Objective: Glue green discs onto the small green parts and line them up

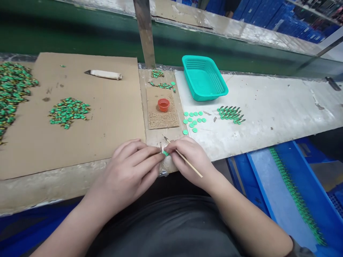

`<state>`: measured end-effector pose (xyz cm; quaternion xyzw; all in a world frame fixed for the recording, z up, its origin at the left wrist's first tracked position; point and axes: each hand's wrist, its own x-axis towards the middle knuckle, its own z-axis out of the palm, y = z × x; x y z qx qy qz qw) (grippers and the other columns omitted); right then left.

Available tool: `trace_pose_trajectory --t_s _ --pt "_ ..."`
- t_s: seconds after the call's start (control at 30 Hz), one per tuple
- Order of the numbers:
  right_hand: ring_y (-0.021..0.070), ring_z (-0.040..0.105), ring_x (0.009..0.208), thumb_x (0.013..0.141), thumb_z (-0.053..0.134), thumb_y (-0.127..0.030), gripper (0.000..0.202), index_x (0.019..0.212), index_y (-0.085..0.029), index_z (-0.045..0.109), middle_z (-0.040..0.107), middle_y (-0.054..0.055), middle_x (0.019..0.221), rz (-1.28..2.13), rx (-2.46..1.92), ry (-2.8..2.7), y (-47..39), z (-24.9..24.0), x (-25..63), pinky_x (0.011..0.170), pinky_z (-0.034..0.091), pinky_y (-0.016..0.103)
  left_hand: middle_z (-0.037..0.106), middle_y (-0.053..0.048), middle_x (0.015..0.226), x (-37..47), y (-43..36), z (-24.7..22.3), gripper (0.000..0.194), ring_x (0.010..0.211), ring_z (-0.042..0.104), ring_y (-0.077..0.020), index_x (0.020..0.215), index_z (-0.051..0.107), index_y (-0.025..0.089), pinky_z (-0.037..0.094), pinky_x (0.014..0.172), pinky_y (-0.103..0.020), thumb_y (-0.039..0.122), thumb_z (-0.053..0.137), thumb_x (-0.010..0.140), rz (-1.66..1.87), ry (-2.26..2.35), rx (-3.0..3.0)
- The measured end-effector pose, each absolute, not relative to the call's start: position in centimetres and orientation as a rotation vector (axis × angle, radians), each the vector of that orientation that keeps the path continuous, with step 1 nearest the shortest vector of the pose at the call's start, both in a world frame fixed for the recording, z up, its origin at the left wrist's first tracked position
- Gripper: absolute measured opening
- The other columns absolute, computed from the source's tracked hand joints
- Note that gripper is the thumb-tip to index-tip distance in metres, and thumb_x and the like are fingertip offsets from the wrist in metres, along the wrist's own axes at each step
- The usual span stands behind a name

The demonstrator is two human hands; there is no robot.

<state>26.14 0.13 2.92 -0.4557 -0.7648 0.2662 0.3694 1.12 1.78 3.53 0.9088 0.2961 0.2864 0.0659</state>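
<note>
At the table's front edge, my left hand (135, 166) and my right hand (191, 159) meet over a small round green disc (165, 153). The fingertips of my left hand are pinched on the disc. My right fingertips touch its other side, and a thin wooden stick (189, 164) with a dark, pointed tip lies held in the same hand. That tip points away from me, past the fingers. Just beyond my right hand, several loose green discs (194, 122) lie flat on the white surface. Part of the pinched disc is hidden by fingers.
A red cup (163, 105) stands on a speckled cardboard piece (163, 123). Green-and-gold small parts (70, 111) lie heaped on cardboard at left, near a wrapped pointed tool (104, 74). A teal basket (206, 84) and rows of assembled pieces (230, 114) are at right, above blue trays (308, 185).
</note>
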Motion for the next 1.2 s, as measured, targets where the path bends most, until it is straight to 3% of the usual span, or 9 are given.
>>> trace_pose_trajectory --t_s 0.4,0.63,0.9,1.03,1.2 --pt "0.0211 0.074 0.089 0.100 0.068 -0.015 0.013 0.097 -0.028 0.067 0.078 -0.001 0.095 0.833 -1.332 -1.777 0.9 4.0 25.5 0.087 0.058 0.036 0.087 -0.008 0.135 0.6 1.1 2.8 0.039 0.116 0.075 -0.0299 0.142 0.079 0.025 0.061 0.115 -0.056 0.010 0.073 0.106 0.870 0.920 2.729" --pt "0.0218 0.071 0.092 0.095 0.068 -0.013 0.016 0.098 -0.028 0.063 0.073 -0.001 0.094 0.705 -1.371 -1.778 0.2 3.2 24.5 0.088 0.057 0.037 0.087 -0.009 0.134 0.6 1.0 2.6 0.035 0.114 0.074 -0.0302 0.140 0.078 0.020 0.058 0.119 -0.057 0.010 0.071 0.107 0.891 0.897 2.798" --pt "0.0227 0.069 0.094 0.096 0.064 -0.010 0.020 0.102 -0.028 0.059 0.071 0.001 0.098 0.654 -1.381 -1.800 -0.3 2.9 23.9 0.088 0.055 0.038 0.087 -0.008 0.133 0.3 0.9 2.3 0.040 0.114 0.074 -0.0292 0.144 0.078 0.021 0.054 0.125 -0.056 0.009 0.071 0.107 0.885 0.896 2.754" --pt "0.0242 0.069 0.097 0.098 0.069 -0.017 0.015 0.103 -0.028 0.060 0.072 0.002 0.100 0.642 -1.447 -1.788 -0.4 3.2 23.6 0.090 0.056 0.040 0.087 -0.008 0.130 0.3 1.0 2.5 0.039 0.112 0.074 -0.0293 0.143 0.079 0.021 0.057 0.122 -0.056 0.011 0.070 0.107 0.902 0.883 2.758" --pt "0.0198 0.078 0.092 0.105 0.074 -0.028 0.012 0.105 -0.028 0.063 0.080 0.000 0.101 0.856 -1.386 -1.461 -0.7 3.4 24.4 0.087 0.064 0.037 0.087 -0.007 0.132 0.5 1.2 2.6 0.033 0.111 0.074 -0.0281 0.140 0.078 0.022 0.058 0.117 -0.055 0.013 0.067 0.111 0.897 0.883 2.763"
